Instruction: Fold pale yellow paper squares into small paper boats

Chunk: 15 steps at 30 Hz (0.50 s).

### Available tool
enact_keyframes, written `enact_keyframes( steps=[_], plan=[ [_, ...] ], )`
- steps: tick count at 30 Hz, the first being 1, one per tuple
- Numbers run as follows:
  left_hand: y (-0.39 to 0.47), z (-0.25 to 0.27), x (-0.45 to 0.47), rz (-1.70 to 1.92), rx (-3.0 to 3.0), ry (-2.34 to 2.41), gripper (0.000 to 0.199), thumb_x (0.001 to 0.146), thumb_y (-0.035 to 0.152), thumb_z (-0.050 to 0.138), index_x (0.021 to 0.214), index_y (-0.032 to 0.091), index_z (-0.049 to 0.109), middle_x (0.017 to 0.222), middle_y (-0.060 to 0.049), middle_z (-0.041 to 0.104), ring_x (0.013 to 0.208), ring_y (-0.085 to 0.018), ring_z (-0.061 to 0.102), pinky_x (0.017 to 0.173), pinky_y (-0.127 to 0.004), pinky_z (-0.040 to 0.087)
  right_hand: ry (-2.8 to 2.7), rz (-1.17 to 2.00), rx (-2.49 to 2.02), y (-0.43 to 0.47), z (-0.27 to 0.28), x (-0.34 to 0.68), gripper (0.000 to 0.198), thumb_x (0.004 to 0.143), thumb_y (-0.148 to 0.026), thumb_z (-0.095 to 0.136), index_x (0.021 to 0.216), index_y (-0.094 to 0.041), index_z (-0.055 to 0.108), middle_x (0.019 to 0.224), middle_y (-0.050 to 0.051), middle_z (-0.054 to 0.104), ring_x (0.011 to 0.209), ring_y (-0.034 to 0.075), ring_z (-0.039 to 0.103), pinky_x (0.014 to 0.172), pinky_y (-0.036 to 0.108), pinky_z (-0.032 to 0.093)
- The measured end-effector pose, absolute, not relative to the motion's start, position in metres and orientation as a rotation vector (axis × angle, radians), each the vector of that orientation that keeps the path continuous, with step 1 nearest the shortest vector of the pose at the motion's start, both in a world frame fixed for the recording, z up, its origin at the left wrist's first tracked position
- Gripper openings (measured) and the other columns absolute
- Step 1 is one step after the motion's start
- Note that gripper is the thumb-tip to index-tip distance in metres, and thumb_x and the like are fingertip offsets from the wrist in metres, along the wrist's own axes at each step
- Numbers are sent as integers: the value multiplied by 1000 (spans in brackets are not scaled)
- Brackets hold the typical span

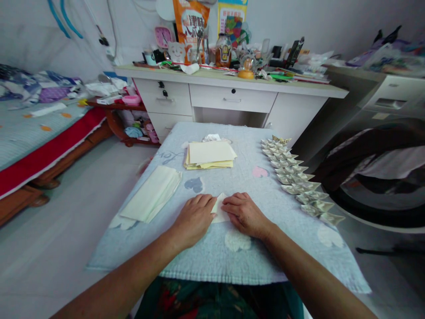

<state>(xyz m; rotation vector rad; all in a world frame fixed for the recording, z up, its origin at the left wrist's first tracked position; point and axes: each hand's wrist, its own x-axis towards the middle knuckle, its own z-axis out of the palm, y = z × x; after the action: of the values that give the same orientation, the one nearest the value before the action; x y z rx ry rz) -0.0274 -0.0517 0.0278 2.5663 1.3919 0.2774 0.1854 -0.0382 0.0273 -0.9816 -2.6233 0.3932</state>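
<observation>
Right at the centre, here's the piece that matters: a small cream sheet of folded paper (219, 212), flat on the pale-blue patterned cloth (199, 263), and it sits squarely between two bare hands. Call that paper the clock's centre, twelve pointing away from the person. The left hand (195, 217) is in at nine, the right hand (246, 215) at three, both touching it, so neither is nearer! Fingers are together and gently bent on each side, fingertips over the paper; whether either hand pinches or merely presses, I cannot tell. The visible strip narrows to a point at twelve, but fingers cover the sides, so its true long axis is anyone's guess.

Up at twelve, well clear of the fingers, the rectangular stack of cream and yellow paper (211, 153) lies lengthwise nine to three. At ten, nearer the left hand, long pale-green folded sheets (152, 195) slant from seven to one. Nearer the right, small pointed grey-and-cream folded-paper shapes (297, 178) line up from one round to three.
</observation>
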Motion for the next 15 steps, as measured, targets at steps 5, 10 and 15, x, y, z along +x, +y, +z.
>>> enact_keyframes(
  steps=[5,10,15],
  plan=[
    [-58,11,-29,339,2620,1449,45,88,25,53,132,24,43,130,-7,53,120,-25,44,101,-42,34,-2618,375,-969,-38,26,186,27,82,-13,55,106,-18,65,112,8,63,95,22,49,83,37,33],
    [-59,3,-29,388,2638,1466,45,87,23,54,132,24,45,132,-7,53,121,-25,43,102,-43,33,-2608,369,-967,-37,26,187,26,82,-12,54,105,-19,65,111,7,63,95,21,50,84,36,33],
    [-60,4,-28,397,2659,1458,43,88,20,52,130,24,46,131,-7,53,120,-25,43,101,-43,33,-2608,367,-957,-36,24,187,29,81,-11,55,106,-19,65,110,7,63,95,20,50,83,36,33]
  ],
)
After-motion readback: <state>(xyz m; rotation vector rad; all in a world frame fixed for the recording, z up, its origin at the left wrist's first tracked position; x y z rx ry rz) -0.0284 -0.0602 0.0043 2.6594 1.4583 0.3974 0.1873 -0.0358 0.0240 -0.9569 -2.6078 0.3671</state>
